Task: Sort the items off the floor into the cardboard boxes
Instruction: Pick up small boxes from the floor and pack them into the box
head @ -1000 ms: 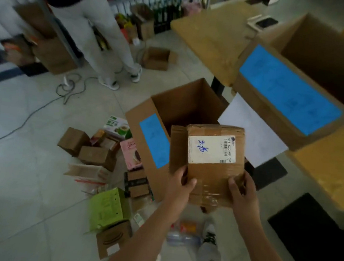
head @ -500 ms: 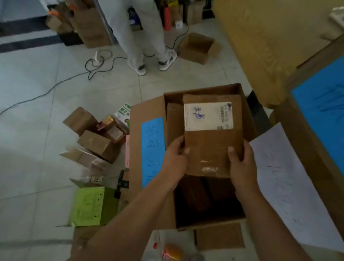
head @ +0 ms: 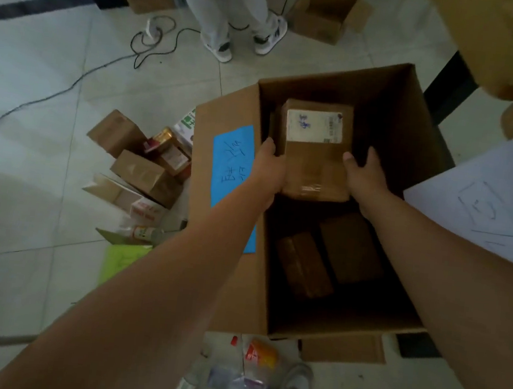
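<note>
One large open cardboard box (head: 398, 130) stands on the floor (head: 36, 108), with a blue handwritten label (head: 232, 160) on its left outer wall. Inside it, toward its far wall, a brown parcel (head: 315, 165) with a white sticker hangs above the bottom. Two brown packages (head: 303, 264) lie on the bottom nearer its near wall. The left hand (head: 268, 170) and right hand (head: 364, 177) each grip one side of the parcel. Small cartons (head: 146, 176) lie left of the box, and bottles (head: 238, 382) lie by its near side.
</note>
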{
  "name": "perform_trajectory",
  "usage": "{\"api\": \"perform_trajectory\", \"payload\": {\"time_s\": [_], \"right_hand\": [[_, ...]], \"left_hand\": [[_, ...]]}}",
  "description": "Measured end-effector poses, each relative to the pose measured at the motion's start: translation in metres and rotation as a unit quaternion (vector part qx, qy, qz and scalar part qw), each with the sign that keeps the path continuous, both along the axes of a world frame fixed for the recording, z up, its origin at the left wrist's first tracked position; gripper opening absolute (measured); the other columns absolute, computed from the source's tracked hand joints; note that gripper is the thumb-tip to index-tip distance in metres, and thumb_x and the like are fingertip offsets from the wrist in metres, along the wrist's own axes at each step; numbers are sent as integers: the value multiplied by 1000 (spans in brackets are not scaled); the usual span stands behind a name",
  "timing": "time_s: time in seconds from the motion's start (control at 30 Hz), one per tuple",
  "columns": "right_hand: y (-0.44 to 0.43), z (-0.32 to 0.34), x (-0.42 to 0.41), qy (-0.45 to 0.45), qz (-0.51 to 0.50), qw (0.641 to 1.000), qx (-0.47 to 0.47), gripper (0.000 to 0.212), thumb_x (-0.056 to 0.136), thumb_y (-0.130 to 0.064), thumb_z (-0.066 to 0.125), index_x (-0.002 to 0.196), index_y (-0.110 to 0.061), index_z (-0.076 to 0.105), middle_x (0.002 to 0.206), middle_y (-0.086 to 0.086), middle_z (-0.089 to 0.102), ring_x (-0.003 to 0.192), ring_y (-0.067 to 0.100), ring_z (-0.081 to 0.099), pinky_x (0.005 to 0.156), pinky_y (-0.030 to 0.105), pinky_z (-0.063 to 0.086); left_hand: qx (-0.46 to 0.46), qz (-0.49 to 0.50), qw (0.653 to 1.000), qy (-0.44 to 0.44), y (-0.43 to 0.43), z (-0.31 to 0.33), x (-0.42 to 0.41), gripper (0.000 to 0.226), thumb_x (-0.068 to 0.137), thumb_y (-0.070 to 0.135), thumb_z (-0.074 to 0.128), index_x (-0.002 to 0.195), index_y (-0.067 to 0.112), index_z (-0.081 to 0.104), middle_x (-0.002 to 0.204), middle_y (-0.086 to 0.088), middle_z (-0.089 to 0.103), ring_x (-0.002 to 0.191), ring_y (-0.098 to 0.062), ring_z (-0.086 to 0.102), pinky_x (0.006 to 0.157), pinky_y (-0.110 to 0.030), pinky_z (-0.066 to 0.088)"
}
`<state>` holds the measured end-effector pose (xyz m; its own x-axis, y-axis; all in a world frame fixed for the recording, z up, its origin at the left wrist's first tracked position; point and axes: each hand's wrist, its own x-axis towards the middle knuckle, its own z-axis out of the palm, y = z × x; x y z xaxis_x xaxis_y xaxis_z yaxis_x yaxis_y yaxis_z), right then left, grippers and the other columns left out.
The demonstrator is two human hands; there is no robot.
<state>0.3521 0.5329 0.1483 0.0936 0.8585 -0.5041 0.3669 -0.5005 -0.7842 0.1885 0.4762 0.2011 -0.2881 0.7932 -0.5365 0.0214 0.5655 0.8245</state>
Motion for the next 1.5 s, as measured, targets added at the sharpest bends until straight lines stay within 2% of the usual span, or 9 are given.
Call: {"api": "perform_trajectory", "payload": {"time_s": [0.1, 0.23, 0.4, 0.5, 0.6, 0.67, 0.9, 1.23, 1.5], "right_hand": [[-3, -5, -12, -4, 56, 998, -9, 61, 100, -49, 41, 154, -29, 20, 156, 2, 30, 135, 25, 37, 90, 33, 37], [-12, -8, -25, 18, 84, 996, -5, 57, 101, -49, 37, 153, -29, 25, 158, 0, 27, 142, 22, 29, 111, 39, 29], [-32, -4, -34, 35, 75, 997, 6, 54, 101, -51, 35, 151, -30, 31, 154, -2, 35, 138, 19, 36, 110, 37, 31], [-60, 0, -34, 54, 40, 998, 7, 52, 101, -51, 35, 149, -31, 34, 149, -3, 41, 133, 17, 41, 108, 37, 36], [-109, 4, -26, 56, 28, 998, -1, 50, 99, -52, 37, 146, -35, 38, 149, -7, 42, 134, 13, 39, 103, 31, 34], [-140, 11, -17, 65, 1, 998, -16, 46, 100, -48, 41, 142, -32, 43, 142, -7, 49, 128, 11, 47, 102, 32, 39], [-243, 50, 22, 110, -76, 990, -36, 16, 99, -24, 51, 111, -28, 61, 105, -3, 71, 98, 9, 68, 86, 28, 55], [-400, 56, 46, 119, -226, 964, -75, 17, 98, -18, 53, 111, -16, 64, 99, 2, 74, 89, 13, 72, 77, 29, 56], [-500, -47, 95, 63, -235, 954, -173, 13, 100, -14, 49, 104, -18, 61, 112, 13, 69, 99, 25, 66, 78, 33, 53]], "left_hand": [[2, -12, 1000, -7, -12, -6, -4, 57, 100, 5, 36, 153, 15, 19, 157, -2, 28, 143, -19, 27, 94, -19, 29], [-6, -18, 1000, -9, -24, -8, -5, 52, 101, 3, 31, 151, 20, 26, 151, 1, 39, 140, -14, 33, 88, -10, 31], [-4, -26, 999, -27, -46, -3, -6, 51, 102, 4, 31, 150, 18, 26, 151, 0, 39, 137, -11, 34, 91, -8, 31], [-5, -16, 999, -50, -75, 4, -3, 49, 102, 7, 33, 149, 19, 29, 149, 2, 42, 125, -3, 38, 76, 4, 36], [-2, 8, 996, -85, -119, 7, 5, 44, 102, 14, 40, 145, 22, 37, 144, 5, 48, 133, -10, 42, 106, -21, 36], [-11, 40, 991, -130, -148, 11, 6, 37, 101, 17, 45, 138, 20, 46, 136, 3, 56, 124, -12, 53, 104, -30, 42], [-66, 57, 976, -197, -257, 12, 0, 26, 101, 17, 45, 124, 9, 55, 106, 0, 66, 89, -7, 62, 70, -15, 51], [-91, -27, 979, -179, -362, 27, 29, 21, 101, 17, 45, 116, 15, 59, 106, 0, 69, 91, -11, 65, 76, -21, 48], [-166, 39, 963, -209, -463, -72, 79, 25, 97, 0, 43, 118, 4, 55, 100, -7, 65, 79, -11, 58, 70, -19, 42]]}}
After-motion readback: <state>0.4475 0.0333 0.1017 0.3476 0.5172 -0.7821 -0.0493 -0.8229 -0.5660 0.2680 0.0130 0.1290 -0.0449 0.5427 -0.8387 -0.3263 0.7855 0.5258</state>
